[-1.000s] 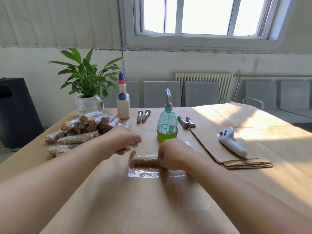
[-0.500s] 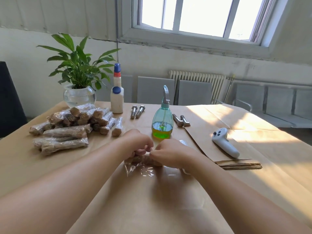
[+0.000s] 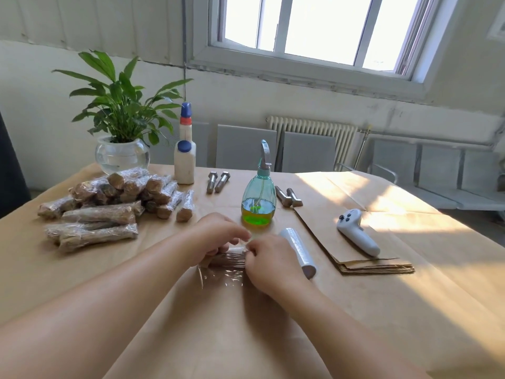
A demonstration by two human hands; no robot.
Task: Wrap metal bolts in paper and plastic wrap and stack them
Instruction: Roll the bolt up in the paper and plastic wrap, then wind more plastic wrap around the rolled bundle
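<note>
Head view, table (image 3: pixel 382 310) covered in brown paper. Left hand (image 3: pixel 216 236): fingers curled, pinching the clear plastic wrap (image 3: pixel 226 276) at the near middle of the table. Right hand (image 3: pixel 270 259): fingers curled, pinching the same wrap, just beside the left hand. Between the two hands: one paper-wrapped bolt (image 3: pixel 228 259), lying flat on the wrap, partly hidden by the fingers. Roll of plastic wrap (image 3: pixel 299 251): lying flat, just right of the right hand. Stack of wrapped bolts (image 3: pixel 109 201): far left of the table, several layers, in paper under clear film. Bare bolts, pair (image 3: pixel 217 181): behind the hands, side by side. Bare bolts, second pair (image 3: pixel 288 196): right of the spray bottle (image 3: pixel 258 199), which holds green liquid. Stack of brown paper sheets (image 3: pixel 352 253): right side, with a white controller (image 3: pixel 355 232) resting on it. Glue bottle (image 3: pixel 185 157), white with a blue cap: upright behind the stack of wrapped bolts. Potted plant (image 3: pixel 123 124): far left corner, in a glass bowl.
</note>
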